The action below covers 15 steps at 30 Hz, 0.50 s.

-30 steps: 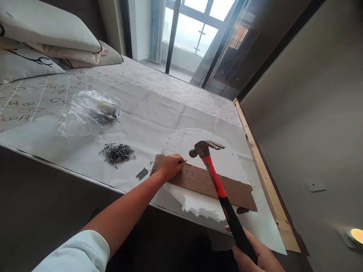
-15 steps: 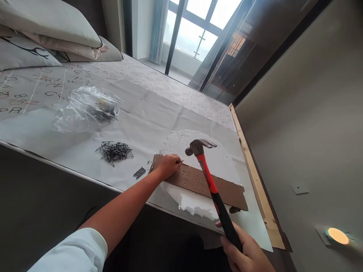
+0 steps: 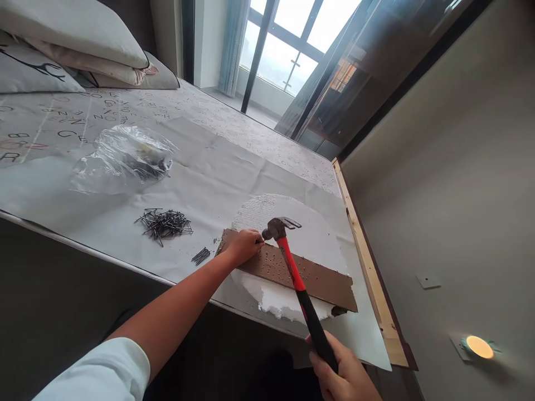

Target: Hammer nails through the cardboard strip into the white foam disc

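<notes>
My left hand point(image 3: 243, 245) rests on the left end of a brown cardboard strip point(image 3: 321, 281) and pinches a small nail upright. The strip is studded with several nails and lies across a white foam disc point(image 3: 317, 242). My right hand point(image 3: 345, 376) grips the black end of a red-handled claw hammer point(image 3: 292, 267). The hammer's steel head point(image 3: 276, 228) is down against the nail at my left fingertips.
A loose pile of nails point(image 3: 163, 223) and a smaller bunch point(image 3: 200, 255) lie on grey paper point(image 3: 217, 178) left of the strip. A clear plastic bag point(image 3: 125, 159) sits further left. Pillows point(image 3: 75, 39) are at the far left, a wooden batten point(image 3: 363, 262) runs along the right edge.
The hammer head has swung down and left from above the foam disc to the nail at my left fingertips. My right hand moved left with it. My left hand stayed on the strip.
</notes>
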### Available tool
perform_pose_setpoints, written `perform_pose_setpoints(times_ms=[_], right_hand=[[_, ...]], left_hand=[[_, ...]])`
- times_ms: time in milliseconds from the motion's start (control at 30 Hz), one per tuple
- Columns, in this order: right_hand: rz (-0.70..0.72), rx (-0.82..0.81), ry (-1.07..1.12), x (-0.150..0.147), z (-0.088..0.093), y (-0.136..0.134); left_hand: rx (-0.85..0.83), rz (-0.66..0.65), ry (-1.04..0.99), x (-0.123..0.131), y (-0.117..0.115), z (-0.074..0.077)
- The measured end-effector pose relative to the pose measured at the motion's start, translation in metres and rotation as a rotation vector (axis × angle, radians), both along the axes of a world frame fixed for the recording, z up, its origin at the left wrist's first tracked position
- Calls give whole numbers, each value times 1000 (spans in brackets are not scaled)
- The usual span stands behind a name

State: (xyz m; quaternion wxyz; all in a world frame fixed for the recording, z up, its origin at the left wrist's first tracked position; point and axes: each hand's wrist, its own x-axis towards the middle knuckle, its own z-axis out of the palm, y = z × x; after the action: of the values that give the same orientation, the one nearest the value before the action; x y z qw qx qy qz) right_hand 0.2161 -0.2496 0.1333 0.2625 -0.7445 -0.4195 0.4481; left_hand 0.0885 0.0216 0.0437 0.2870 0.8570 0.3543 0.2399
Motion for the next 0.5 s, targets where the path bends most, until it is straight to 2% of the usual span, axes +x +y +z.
perform_pose_setpoints(times_ms=[167,300,500], right_hand=[[-25,-27,1,2,4,0],[10,-69,34,0,2,2],[-44,13,10,0,-3,-3]], left_hand=[[-4,1,6,0,1,1],[-6,-3,34,0,1,2],[-15,-5,35,0,2,2]])
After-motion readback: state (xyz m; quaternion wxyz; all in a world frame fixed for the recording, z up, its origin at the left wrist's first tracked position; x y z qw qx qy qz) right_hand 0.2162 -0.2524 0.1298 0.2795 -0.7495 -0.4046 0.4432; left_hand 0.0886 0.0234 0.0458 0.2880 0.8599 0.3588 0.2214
